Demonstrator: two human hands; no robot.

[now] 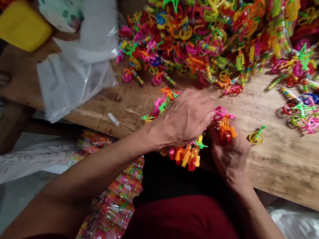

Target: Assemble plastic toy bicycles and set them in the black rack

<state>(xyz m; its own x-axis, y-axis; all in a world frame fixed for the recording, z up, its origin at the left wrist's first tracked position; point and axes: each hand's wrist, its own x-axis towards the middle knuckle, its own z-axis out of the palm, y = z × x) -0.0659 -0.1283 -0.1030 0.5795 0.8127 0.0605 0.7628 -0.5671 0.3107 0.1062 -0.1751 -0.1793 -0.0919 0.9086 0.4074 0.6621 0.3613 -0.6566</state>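
My left hand (pixel 182 117) is closed, back upward, over a bunch of small bright plastic toys (pixel 184 155) that look like tiny bicycles. Pink, green and orange parts stick out on both sides of it. Close against its fingertips, my right hand (pixel 232 152) is curled around an orange and red toy (pixel 226 130), with a pink wheel beside it. The hands hide most of what lies between them. To the right of my right hand, a single toy piece with a yellow ring and green top (pixel 256 137) lies on the wooden bench (pixel 291 163).
A large heap of similar toys with candy-filled tubes (pixel 190 36) covers the back of the bench. Several loose toys (pixel 307 113) lie at right. Clear plastic bags (pixel 75 79) and a yellow object (pixel 22 26) sit at left. Filled packets (pixel 116 205) hang or lie below the front edge.
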